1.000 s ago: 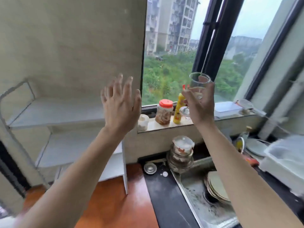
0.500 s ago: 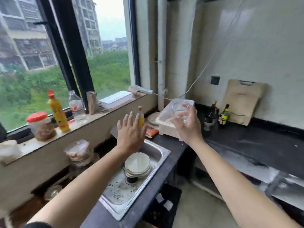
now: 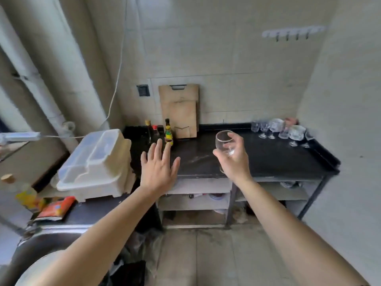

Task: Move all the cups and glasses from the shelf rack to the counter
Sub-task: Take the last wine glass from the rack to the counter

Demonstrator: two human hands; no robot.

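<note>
Beige tiled walls close in a narrow kitchen corner, with a black counter (image 3: 274, 155) running along the far wall. The right hand (image 3: 235, 159) has its grip clamped round a clear stemmed glass (image 3: 224, 142), carried tilted in the air above the counter's front part, not touching it. The left hand (image 3: 159, 168) hangs flat with fingers spread, holding nothing.

This looks like the carrying step: the glass is off the rack and on its way to be set down. A cluster of glasses (image 3: 282, 131) already stands at the counter's back right corner, so much of the task seems done, though the shelf rack is out of view and I cannot tell what is left there.

The next move probably calls for righting the glass and lowering it onto its foot near the cluster, without knocking those stems. The bare stretch in front of them gives room. To the left stand sauce bottles (image 3: 168, 133), cutting boards (image 3: 180, 112) leaning on the wall, and a white plastic box (image 3: 97, 164), all well apart from the likely landing spot.
</note>
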